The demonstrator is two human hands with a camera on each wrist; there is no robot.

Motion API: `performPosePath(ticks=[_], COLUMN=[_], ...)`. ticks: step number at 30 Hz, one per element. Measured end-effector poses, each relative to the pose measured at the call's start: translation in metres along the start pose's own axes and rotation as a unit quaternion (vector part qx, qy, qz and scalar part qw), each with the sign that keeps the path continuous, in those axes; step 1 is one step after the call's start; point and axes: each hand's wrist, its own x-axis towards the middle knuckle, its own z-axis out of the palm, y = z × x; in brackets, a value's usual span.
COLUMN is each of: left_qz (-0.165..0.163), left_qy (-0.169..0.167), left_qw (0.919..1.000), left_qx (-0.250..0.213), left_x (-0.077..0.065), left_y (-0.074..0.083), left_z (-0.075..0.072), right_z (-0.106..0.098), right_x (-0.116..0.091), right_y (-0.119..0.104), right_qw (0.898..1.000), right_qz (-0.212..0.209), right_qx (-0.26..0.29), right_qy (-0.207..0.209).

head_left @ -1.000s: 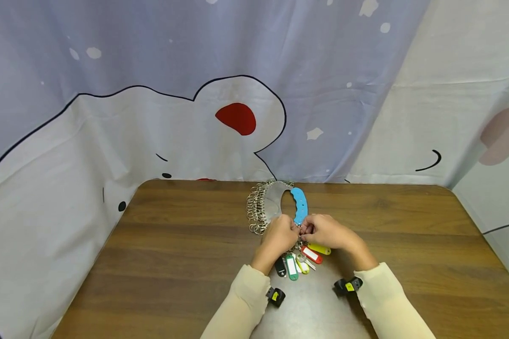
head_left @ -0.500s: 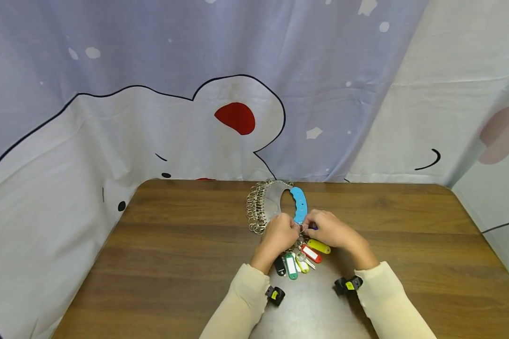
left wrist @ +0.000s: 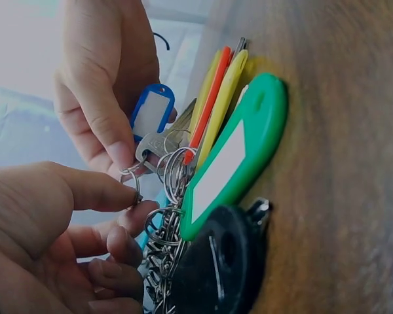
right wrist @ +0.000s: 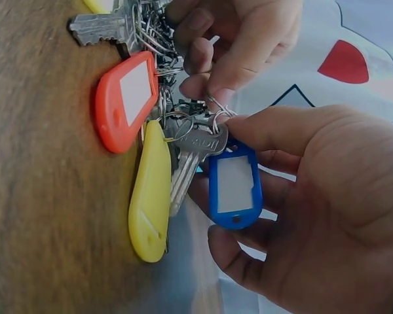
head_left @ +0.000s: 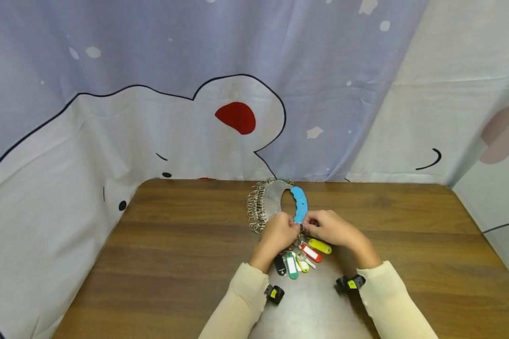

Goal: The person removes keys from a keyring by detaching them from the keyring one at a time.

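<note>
My left hand [head_left: 281, 233] pinches a thin metal split ring [left wrist: 138, 186] between thumb and index finger. Right beside it, my right hand [head_left: 334, 229] pinches the small ring joined to a blue key tag [right wrist: 236, 186] and a silver key [right wrist: 203, 142]. The fingertips of both hands nearly meet, partly hiding the rings. Behind them lies a flat metal key holder [head_left: 273, 200] with a blue grip [head_left: 300, 205] and many clips along its curved edge. Under the hands, tags hang off it: yellow [head_left: 320, 246], red [head_left: 311, 253], green [head_left: 291, 266] and black [head_left: 280, 265].
The holder lies near the back edge of the brown wooden table [head_left: 186, 249]. A printed curtain [head_left: 152, 122] hangs right behind that edge. Another yellow tag [head_left: 302, 265] and a loose-hanging key [head_left: 310, 263] lie between the green and red tags.
My right hand has shifted slightly up and right, and its fingers have changed position at the ring. The yellow tag shows more fully. My left hand stays nearly still.
</note>
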Motion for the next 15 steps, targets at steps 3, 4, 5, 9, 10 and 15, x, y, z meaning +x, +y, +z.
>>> performPosePath(ticks=[3,4,5,9,10,15], left_qz=[0.002,0.001,0.001,-0.002,-0.001,0.026], left_qy=[0.004,0.004,0.004,0.000,0.001,0.012], left_qw=[1.0000,1.0000,1.0000,1.0000,1.0000,0.9996], left_qx=[0.001,0.000,-0.001,-0.006,-0.005,0.001], left_x=[0.0009,0.0010,0.0010,0.0015,0.0016,0.0028], left_y=[-0.0012,-0.0016,-0.0018,-0.0024,-0.0025,-0.0020], left_z=[0.0005,0.0008,0.0009,0.0001,-0.0006,-0.0051], right_z=[-0.0007,-0.0010,-0.0011,-0.0014,-0.0013,-0.0024], right_x=[-0.0001,-0.0001,-0.0001,-0.0005,-0.0008,-0.0013], right_y=[0.0003,0.0006,0.0008,0.0025,0.0030,0.0030], right_qw=[1.000,1.000,1.000,1.000,1.000,1.000], right_qz=[-0.004,-0.005,-0.006,-0.006,-0.006,-0.002], right_qx=[0.004,0.005,0.006,0.013,0.015,0.028], right_qy=[0.003,0.004,0.005,0.008,0.009,0.009])
